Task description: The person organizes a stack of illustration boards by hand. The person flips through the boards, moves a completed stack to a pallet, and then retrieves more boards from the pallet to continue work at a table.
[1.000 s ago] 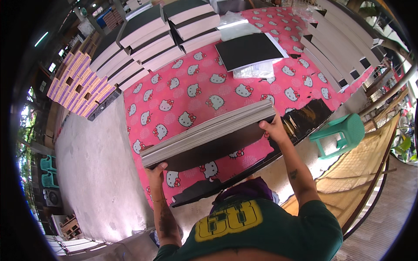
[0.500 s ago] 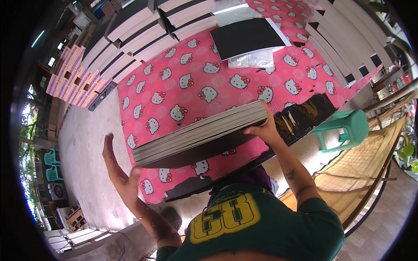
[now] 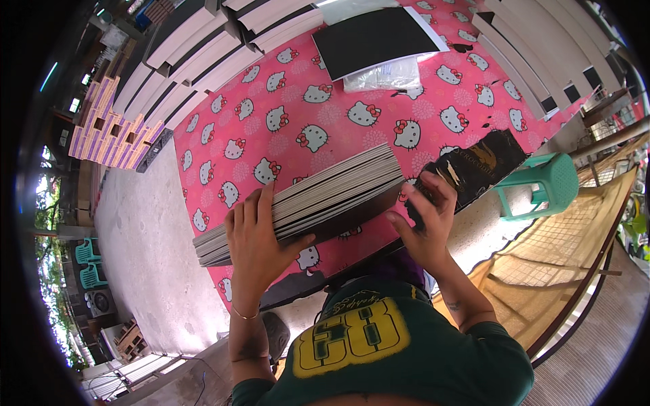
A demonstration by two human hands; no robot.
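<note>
A thick stack of grey-white sheets or boards with black faces [image 3: 345, 179] stands on its long edge on a pink table cover [image 3: 311, 135] patterned with cat faces. My left hand [image 3: 261, 237] straddles its left part, fingers over the far side and thumb on the near black face. Just off the stack's right end is my right hand [image 3: 433, 220], fingers curved and apart, holding nothing. Whether its fingertips touch the stack's corner I cannot tell. A torn black panel with a gold emblem [image 3: 484, 159] lies along the table's near right edge, beyond the right hand.
Tall piles of black-and-white blocks of sheets stand at the far left [image 3: 189, 61] and far right [image 3: 542, 61]. Between them a black sheet [image 3: 372, 40] lies on white sheets and a clear plastic packet [image 3: 386, 74]. A green stool [image 3: 555, 183] stands at the right.
My left hand has gone from open beside the stack to gripping its left part. My right hand has let go of the right end. The stack sits slightly left in view.
</note>
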